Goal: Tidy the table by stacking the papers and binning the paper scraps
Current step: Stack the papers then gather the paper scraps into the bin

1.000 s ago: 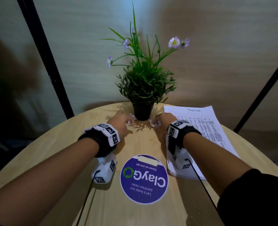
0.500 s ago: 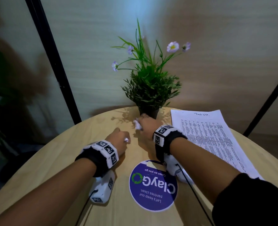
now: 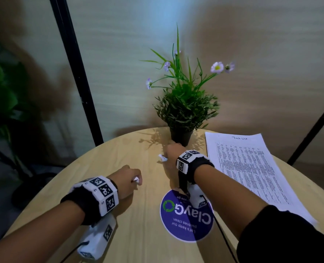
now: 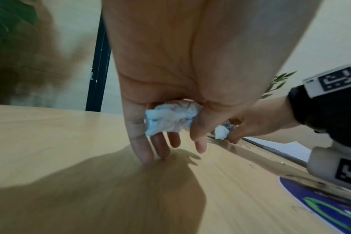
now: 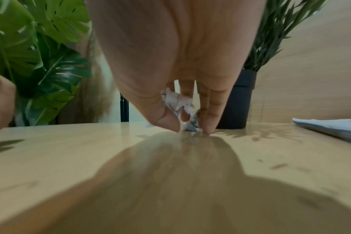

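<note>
The left hand [image 4: 180, 76] holds a crumpled paper scrap [image 4: 170, 118] in a narrow grip between thumb and palm, its fingertips [image 4: 144, 156] touching the tabletop [image 4: 50, 134]. The right hand [image 5: 178, 66] pinches a second scrap [image 5: 181, 106] against the tabletop, near the black plant pot [image 5: 238, 101].

Handling, as judged: the scraps are light, soft and compressible; take hold around the wad's middle with light pressure. The stacked papers [image 3: 252, 168] lie flat at the right; they are thin and flexible, best lifted by an edge.

The head view shows only white slivers of each scrap and the full paper stack. The wrist views show the wads' shape and finger contact. No bin appears in any view
</note>
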Demonstrator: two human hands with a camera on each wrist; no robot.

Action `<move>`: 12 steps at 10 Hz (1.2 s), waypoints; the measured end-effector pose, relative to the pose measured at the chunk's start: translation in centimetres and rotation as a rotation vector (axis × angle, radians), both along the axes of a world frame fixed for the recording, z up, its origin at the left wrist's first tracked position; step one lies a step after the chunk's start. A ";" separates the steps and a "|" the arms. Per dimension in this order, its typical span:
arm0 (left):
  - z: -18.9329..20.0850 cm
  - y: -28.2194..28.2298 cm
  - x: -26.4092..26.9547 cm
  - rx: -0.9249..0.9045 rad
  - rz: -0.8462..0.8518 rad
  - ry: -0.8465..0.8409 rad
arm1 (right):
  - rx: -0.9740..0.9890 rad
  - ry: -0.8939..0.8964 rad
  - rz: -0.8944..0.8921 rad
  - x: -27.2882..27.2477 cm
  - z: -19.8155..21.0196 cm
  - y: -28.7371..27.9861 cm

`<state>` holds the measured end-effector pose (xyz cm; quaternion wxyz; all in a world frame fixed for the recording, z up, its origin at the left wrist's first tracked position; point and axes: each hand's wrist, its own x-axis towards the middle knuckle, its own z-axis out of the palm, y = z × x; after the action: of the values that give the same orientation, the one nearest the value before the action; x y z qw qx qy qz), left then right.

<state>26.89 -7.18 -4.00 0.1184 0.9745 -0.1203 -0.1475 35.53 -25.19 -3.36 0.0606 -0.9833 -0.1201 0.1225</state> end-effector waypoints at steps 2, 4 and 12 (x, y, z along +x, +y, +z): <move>2.1 0.5 -2.8 -0.009 -0.007 0.105 | 0.043 -0.073 0.040 -4.5 0.7 -2.4; 5.5 1.5 -5.7 0.097 -0.035 0.134 | 0.096 -0.134 -0.017 -4.7 2.1 -3.2; 5.0 5.7 -17.4 0.119 -0.064 0.425 | 0.011 0.118 0.098 -10.0 2.6 -3.1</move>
<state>9.50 -1.47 1.05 0.0788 0.9225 -0.1148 -0.3599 25.58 -28.31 -0.71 0.0667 -0.9670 -0.1649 0.1825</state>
